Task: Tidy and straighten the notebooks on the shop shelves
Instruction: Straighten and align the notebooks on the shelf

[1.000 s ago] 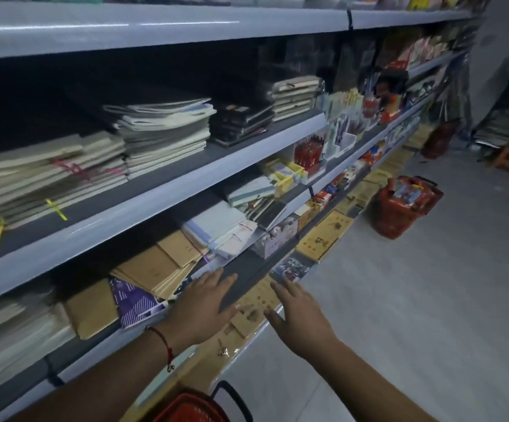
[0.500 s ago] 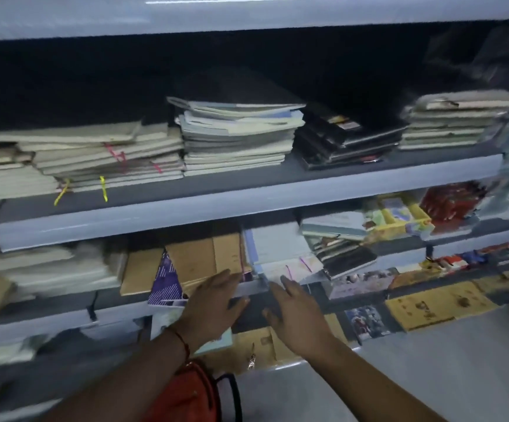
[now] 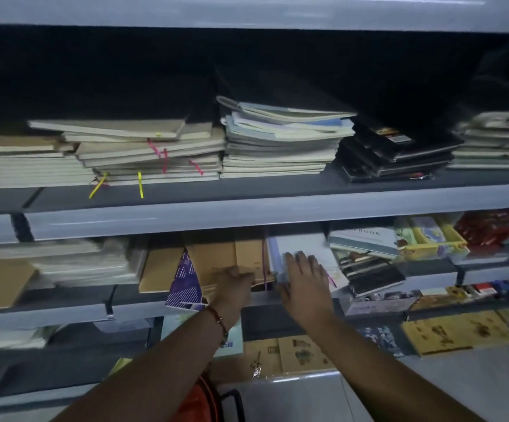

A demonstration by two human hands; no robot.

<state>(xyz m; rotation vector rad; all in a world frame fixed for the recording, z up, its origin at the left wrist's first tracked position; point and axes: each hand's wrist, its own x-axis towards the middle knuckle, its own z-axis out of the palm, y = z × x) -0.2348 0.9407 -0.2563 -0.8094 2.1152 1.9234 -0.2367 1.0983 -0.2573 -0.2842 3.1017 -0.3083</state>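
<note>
Half a second earlier both hands had hovered flat and empty in front of the middle shelf (image 3: 247,303); by this moment they had reached in and landed on the stock. The left hand (image 3: 235,284) had closed on the brown notebooks (image 3: 216,257) near the shelf's front edge, thumb on top and fingers tucked under the pile, so its grip was grasping that stack. The right hand (image 3: 303,277) lay with straight fingers pressed on the white notebooks (image 3: 302,248) just beside the brown ones, its grip released, pushing rather than holding. The view had also swung to face the shelving squarely.

The brown pile sat askew, its corner fanned toward the front edge. A purple notebook (image 3: 184,284) leaned against its left side and hung over the shelf's lip. To the right, a darker stack (image 3: 368,269) slumped at an angle against the white ones.

In my judgement the straightening of this middle shelf had just begun: contact was made, but nothing there was squared yet. The two hands looked set to draw the brown and white piles together or align their edges.

On the shelf above, the beige stacks (image 3: 143,153) with loose ribbons and the black stack (image 3: 396,153) remained ragged too, so most of the task was left. The purple notebook looked liable to slip off if the brown pile were shifted.
</note>
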